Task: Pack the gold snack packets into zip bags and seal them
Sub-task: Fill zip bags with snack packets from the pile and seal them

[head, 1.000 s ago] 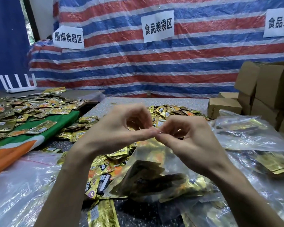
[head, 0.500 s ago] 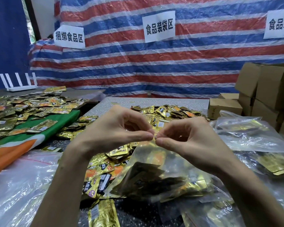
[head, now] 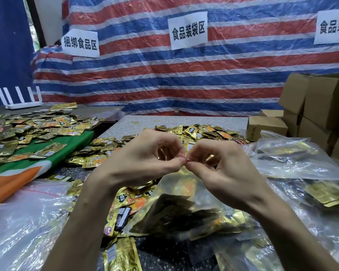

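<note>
1. While my left hand and right hand each pinch the top edge of the clear zip bag between thumb and forefinger, tips meeting at its middle and the other fingers loosely curled, the bag hangs under them just above the table, with gold snack packets slumped in its bottom
2. Risk: the pinch covers only the centre of the zip track. If I slide outward off-line, the ribs miss and a corner stays gapped. I can't tell how much of the track is closed
3. Risk: the film looks thin and slick. If my grip slips, the bag drops onto the loose packets below
4. Risk: trapped air or a packet corner riding up could block the mouth. The packets sit low, so the odds are small
5. Risk: filled bags lie close on my right, and a wide sweep could snag them
</note>
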Available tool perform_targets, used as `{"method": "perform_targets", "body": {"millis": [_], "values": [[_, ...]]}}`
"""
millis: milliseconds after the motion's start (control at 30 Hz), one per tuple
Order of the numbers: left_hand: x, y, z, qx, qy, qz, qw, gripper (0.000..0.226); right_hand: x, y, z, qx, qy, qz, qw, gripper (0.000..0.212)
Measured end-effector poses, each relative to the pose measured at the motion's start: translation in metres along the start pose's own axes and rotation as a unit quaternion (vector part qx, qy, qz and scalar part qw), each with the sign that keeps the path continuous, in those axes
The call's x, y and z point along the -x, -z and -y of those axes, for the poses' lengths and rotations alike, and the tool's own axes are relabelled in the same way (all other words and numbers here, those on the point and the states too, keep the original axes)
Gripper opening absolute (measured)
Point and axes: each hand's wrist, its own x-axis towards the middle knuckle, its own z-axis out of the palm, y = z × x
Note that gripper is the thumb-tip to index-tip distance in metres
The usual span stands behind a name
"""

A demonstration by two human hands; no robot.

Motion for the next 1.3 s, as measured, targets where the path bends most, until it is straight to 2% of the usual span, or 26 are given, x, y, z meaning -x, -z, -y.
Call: {"method": "perform_targets", "body": {"millis": [100, 233, 433, 600, 800, 967, 1300], "values": [[0.002, 0.003, 0.000, 0.007, 0.008, 0.013, 1.000, 0.011, 0.000, -0.002, 0.000, -0.001, 0.007, -0.014, 1.000, 0.015], [0.005, 0.008, 0.000, -0.023, -0.010, 0.031, 0.999, 0.011, 0.000, -0.002, 0.000, -0.030, 0.004, 0.009, 1.000, 0.013], [0.004, 0.011, 0.006, -0.003, -0.054, -0.033, 0.998, 0.010, -0.003, 0.005, -0.003, -0.064, -0.021, 0.038, 0.997, 0.015], [0.002, 0.009, 0.017, 0.015, -0.058, -0.028, 0.998, 0.012, -0.002, 0.009, -0.006, -0.090, -0.050, 0.066, 0.992, 0.013], [0.016, 0.032, 0.032, 0.080, -0.042, -0.106, 0.990, 0.003, -0.001, 0.019, -0.007, -0.067, -0.079, 0.099, 0.990, 0.013], [0.025, 0.040, 0.039, 0.122, -0.019, -0.160, 0.979, 0.007, -0.001, 0.025, -0.009, -0.060, -0.103, 0.112, 0.987, 0.011], [0.028, 0.044, 0.045, 0.134, 0.003, -0.180, 0.974, 0.012, 0.000, 0.038, -0.011, -0.043, -0.138, 0.143, 0.979, 0.005]]}}
